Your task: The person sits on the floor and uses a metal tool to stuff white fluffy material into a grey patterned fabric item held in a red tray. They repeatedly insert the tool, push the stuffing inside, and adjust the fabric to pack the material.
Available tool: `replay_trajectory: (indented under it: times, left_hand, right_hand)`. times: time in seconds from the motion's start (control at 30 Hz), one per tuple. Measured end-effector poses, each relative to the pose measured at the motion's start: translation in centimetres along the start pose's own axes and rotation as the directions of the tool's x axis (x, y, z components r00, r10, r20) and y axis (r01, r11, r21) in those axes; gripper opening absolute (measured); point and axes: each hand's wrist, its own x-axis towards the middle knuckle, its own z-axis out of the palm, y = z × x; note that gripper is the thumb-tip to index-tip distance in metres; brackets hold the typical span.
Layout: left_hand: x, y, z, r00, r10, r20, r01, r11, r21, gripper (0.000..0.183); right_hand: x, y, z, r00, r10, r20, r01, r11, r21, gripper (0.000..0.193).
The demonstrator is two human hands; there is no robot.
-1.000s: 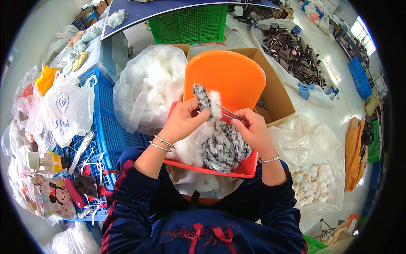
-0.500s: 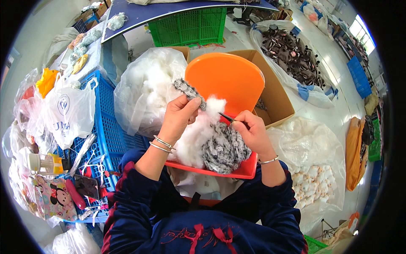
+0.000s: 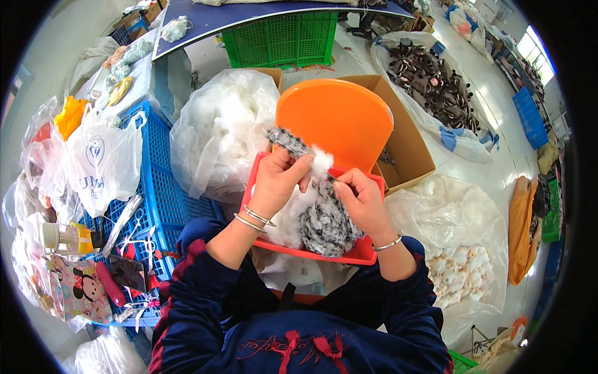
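My left hand (image 3: 281, 177) pinches a small fuzzy grey plush piece (image 3: 288, 139), long and narrow, above the red tray (image 3: 369, 252) at my lap. Closed fingers of my right hand (image 3: 361, 199) grip a thin dark tool (image 3: 332, 179), mostly hidden now by the fingers and fluff. Between the two hands, a tuft of white stuffing (image 3: 322, 162) touches the end of the plush piece. Loose white fibre (image 3: 285, 223) fills the tray's left part. To its right lies a heap of grey plush pieces (image 3: 329, 221).
An orange chair back (image 3: 336, 118) rises beyond the tray, beside an open cardboard box (image 3: 408, 143). A clear bag of stuffing (image 3: 227, 124) stands at far left. Blue crates (image 3: 159, 187) with scissors (image 3: 149, 246) are on my left. Bags of brown (image 3: 430, 81) and white (image 3: 464, 274) pieces lie right.
My hands have come closer together. The tuft on the tool has moved to the end of the grey plush piece, and the tool's tip is now hidden there.
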Motion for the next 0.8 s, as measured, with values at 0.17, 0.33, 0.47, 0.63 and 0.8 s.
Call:
replay_trajectory:
  times: [0.17,0.33,0.47,0.63,0.8]
  left_hand:
    - [-0.1,-0.2,0.2,0.987,-0.111,0.118,0.105,0.993,0.050,0.013]
    - [0.0,-1.1,0.1,0.987,-0.121,0.106,0.108,0.987,0.120,0.014]
    - [0.2,0.1,-0.1,0.990,-0.136,0.037,0.125,0.969,0.212,0.015]
    - [0.7,1.0,-1.2,0.996,-0.093,-0.006,0.093,0.984,0.150,0.020]
    - [0.7,0.1,-0.7,0.992,-0.114,0.057,0.103,0.980,0.171,0.021]
  right_hand:
    - [0.1,0.0,0.3,0.998,0.053,0.043,-0.057,0.991,0.120,0.010]
    - [0.1,0.3,0.7,0.983,0.151,0.105,-0.176,0.937,0.300,0.009]
    - [0.4,0.2,-0.1,0.990,0.110,0.084,-0.123,0.978,0.167,0.010]
    - [0.5,-0.3,-0.6,0.994,0.074,0.082,-0.080,0.994,0.070,0.010]
    - [0.5,-0.1,-0.2,0.996,0.047,0.073,-0.052,0.996,0.066,0.010]
